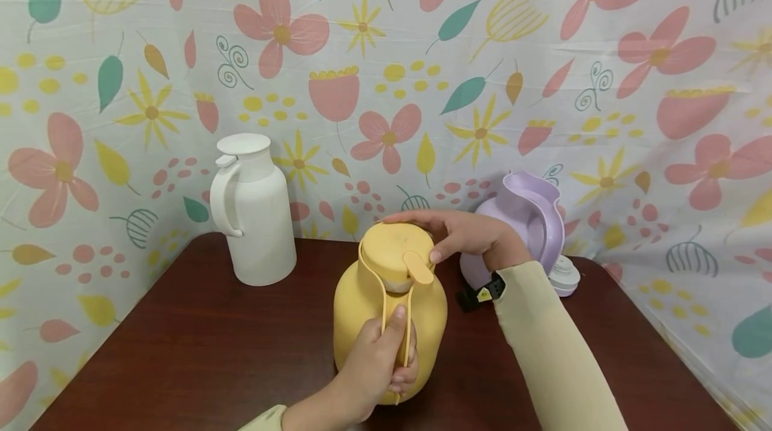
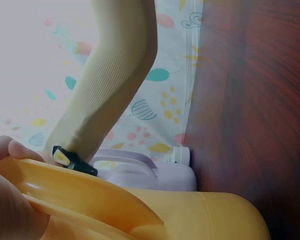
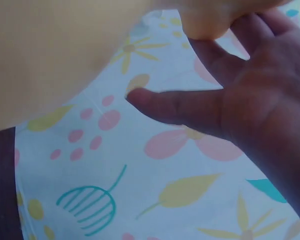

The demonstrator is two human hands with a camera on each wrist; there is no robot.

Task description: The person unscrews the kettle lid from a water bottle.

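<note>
A yellow thermos jug (image 1: 356,303) stands on the table with its handle facing me. My left hand (image 1: 375,358) grips that handle, thumb on top; part of the handle crosses the left wrist view. The round lid (image 1: 395,241) sits on the jug, its lever (image 1: 417,267) pointing toward me and slightly right. My right hand (image 1: 463,236) holds the lid from the right, with the thumb near the lever and the index finger along the far edge. In the right wrist view, the other fingers (image 3: 222,57) reach behind the jug's upper part, and their tips are hidden.
A white thermos jug (image 1: 261,230) stands at the back left of the brown table (image 1: 211,350). At the back right a lilac jug (image 1: 476,269) is partly hidden behind my right arm, beside a white lid (image 1: 565,275). A flowered cloth (image 1: 386,102) hangs behind the table.
</note>
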